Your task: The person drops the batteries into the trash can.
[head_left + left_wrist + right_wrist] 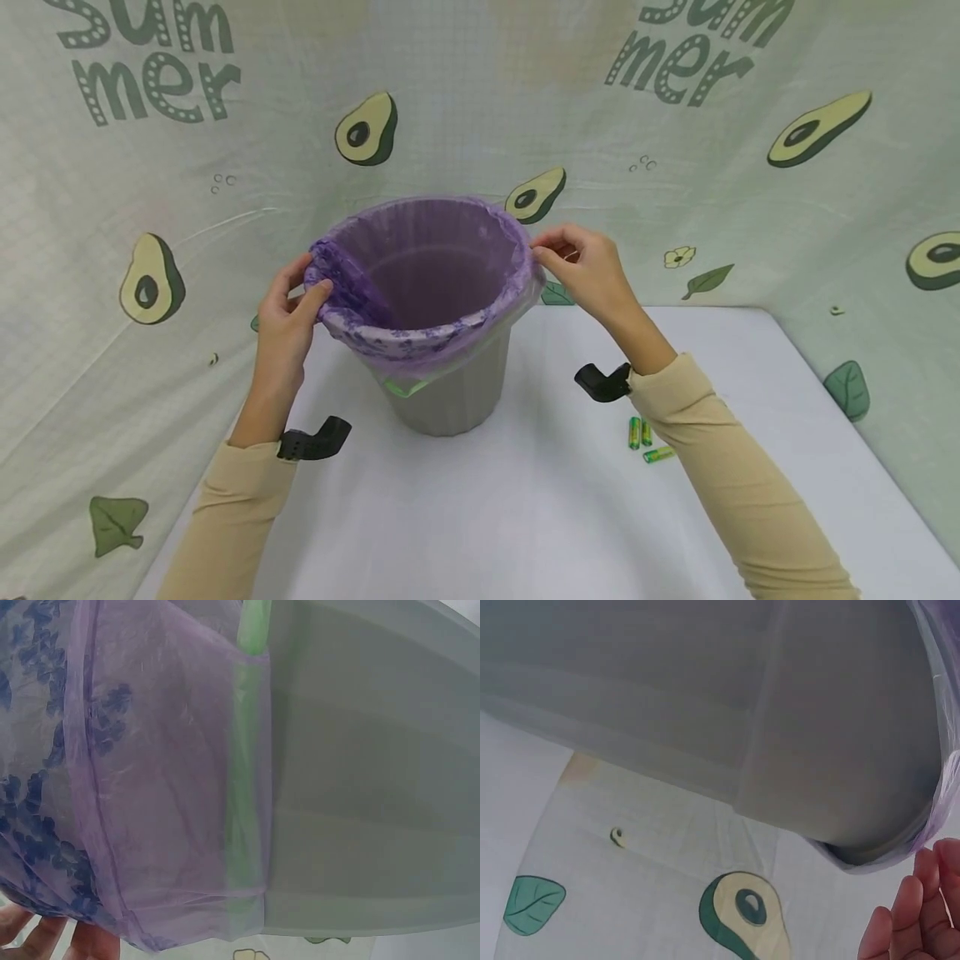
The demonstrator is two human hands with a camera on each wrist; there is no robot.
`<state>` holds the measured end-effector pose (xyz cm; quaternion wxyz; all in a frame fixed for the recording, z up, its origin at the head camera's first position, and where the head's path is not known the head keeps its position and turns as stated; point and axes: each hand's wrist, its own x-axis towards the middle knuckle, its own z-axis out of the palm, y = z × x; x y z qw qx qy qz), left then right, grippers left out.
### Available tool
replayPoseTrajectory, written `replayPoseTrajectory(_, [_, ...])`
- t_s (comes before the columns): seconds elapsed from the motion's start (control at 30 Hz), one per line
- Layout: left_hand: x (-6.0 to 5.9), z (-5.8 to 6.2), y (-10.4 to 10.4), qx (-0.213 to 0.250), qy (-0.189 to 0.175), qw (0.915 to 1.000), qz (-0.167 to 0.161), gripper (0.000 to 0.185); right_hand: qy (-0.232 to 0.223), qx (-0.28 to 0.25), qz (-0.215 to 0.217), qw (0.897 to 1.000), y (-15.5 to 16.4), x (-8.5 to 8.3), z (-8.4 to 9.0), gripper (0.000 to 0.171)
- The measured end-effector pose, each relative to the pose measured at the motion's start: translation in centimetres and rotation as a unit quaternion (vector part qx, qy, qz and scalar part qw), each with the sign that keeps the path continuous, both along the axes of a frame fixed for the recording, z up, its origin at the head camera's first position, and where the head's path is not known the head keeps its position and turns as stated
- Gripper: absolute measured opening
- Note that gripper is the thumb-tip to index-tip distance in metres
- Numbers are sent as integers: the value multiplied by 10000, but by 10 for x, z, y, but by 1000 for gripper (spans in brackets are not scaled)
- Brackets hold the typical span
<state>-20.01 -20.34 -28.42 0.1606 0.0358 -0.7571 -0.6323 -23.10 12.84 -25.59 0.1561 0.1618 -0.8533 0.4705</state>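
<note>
A grey trash can point(450, 404) stands on the white table, its mouth tipped toward the camera. Over its rim is folded a thin purple trash bag point(420, 337) with a blue flower print; a bunched darker part of it hangs inside at the left. My left hand point(285, 325) holds the bag at the rim's left side, thumb on the near side. At the right side of the rim, my right hand point(592, 267) pinches the bag's edge between thumb and fingers. A green drawstring point(244, 772) runs along the bag's hem in the left wrist view.
Several green batteries point(647, 433) lie on the table point(450, 517) to the right, beside my right forearm. Behind and around the table hangs a pale curtain point(262, 150) printed with avocados and leaves. A black wrist camera point(315, 439) sticks out from each cuff.
</note>
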Motion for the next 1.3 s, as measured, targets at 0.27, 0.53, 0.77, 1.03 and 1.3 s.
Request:
replayPoseTrajectory(0.27, [0, 2, -3, -131, -136, 9997, -135, 56, -174, 87, -197, 9996, 21, 6, -11, 22])
replayPoseTrajectory(0.53, [1, 3, -3, -174, -164, 9996, -119, 56, -586, 209, -663, 9959, 54, 18, -34, 27])
replayPoseTrajectory(0.77, [1, 3, -2, -38, -78, 9999, -76, 56, -950, 365, -740, 9920, 79, 30, -55, 32])
replayPoseTrajectory(1.03, [1, 3, -2, -25, -71, 9999, -83, 55, -1413, 789, -479, 9857, 102, 44, -77, 39])
replayPoseTrajectory(1.3, [1, 4, -1, 10, -59, 9999, -81, 54, -1816, 1006, -286, 9778, 130, 65, -107, 43])
